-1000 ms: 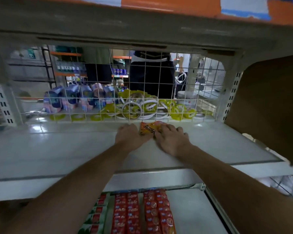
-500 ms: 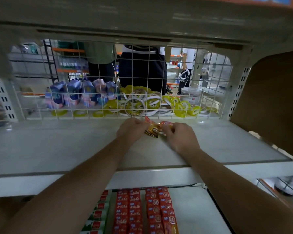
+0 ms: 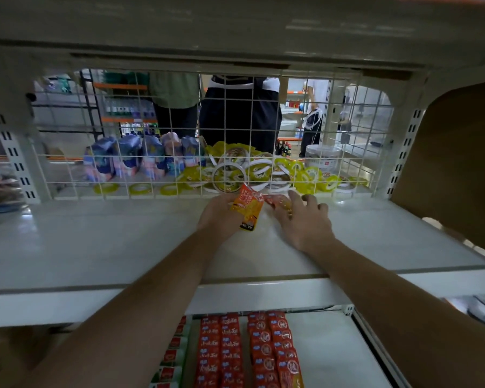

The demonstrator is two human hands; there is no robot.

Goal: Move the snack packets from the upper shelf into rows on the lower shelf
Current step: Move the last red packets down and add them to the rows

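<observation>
Both arms reach to the back of the white upper shelf (image 3: 101,242). My left hand (image 3: 217,217) grips an orange and yellow snack packet (image 3: 248,208), tilted up off the shelf. My right hand (image 3: 303,219) lies with spread fingers over a second orange packet (image 3: 276,201) that rests on the shelf by the wire grid. On the lower shelf (image 3: 328,357) red snack packets (image 3: 249,351) lie in several rows running front to back, with green and white packets (image 3: 171,359) along their left.
A white wire grid (image 3: 196,163) closes the back of the upper shelf; beyond it lie tape rolls and blue packs on another shelf, and people stand further off. A brown cardboard panel (image 3: 459,163) stands at the right end.
My left hand has lifted one packet up off the shelf and tilted it. My right hand's fingers have spread over the other packet. The camera moved closer and lower.
</observation>
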